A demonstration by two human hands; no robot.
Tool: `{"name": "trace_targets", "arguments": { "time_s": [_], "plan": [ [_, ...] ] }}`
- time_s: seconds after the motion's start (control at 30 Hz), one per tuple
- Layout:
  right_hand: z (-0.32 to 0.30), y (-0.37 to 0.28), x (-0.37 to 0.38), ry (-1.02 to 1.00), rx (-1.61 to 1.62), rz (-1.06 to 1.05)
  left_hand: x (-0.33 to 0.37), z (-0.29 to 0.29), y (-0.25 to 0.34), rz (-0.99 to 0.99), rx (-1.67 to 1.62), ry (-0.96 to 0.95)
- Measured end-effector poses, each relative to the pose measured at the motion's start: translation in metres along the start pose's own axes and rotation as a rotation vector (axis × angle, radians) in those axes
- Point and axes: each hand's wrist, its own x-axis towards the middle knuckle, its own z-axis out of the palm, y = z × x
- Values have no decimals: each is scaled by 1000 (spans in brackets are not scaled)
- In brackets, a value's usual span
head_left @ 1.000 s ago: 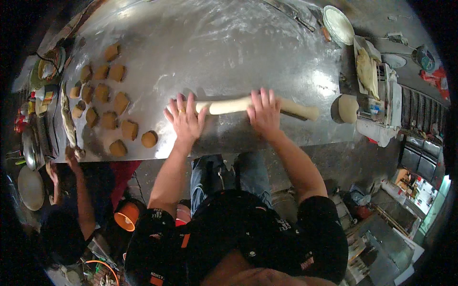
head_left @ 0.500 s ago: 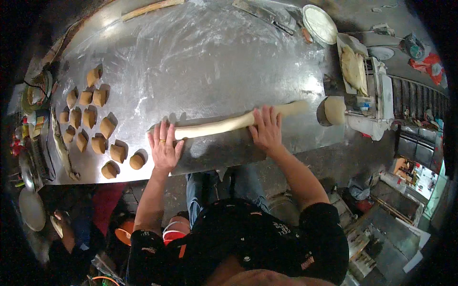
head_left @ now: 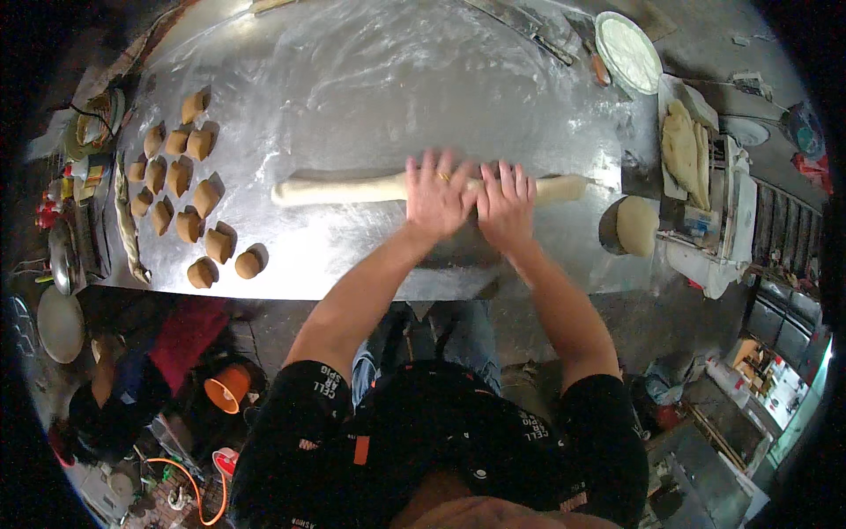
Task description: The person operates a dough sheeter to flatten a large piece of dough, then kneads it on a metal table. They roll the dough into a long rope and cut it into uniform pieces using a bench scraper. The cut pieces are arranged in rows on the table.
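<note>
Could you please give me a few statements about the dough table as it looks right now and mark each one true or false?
1. Both hands rest side by side on the long dough roll. True: the left hand and right hand press it near its right part.
2. The cut dough pieces lie on the right side of the table. False: they lie on the left side of the steel table.
3. The dough roll lies crosswise in front of the person. True.
4. The round dough ball sits between the hands. False: it sits at the table's right edge, apart from them.
</note>
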Motion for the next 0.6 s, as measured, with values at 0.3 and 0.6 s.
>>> {"name": "trace_targets", "arguments": {
  "time_s": [0.3, 0.6],
  "plan": [
    [-13, 43, 9, 91, -17, -150, -5, -15, -29, -16, 39, 12],
    [13, 107, 101, 89, -126, 217, 78, -31, -69, -324, 196, 189]
  ]
}}
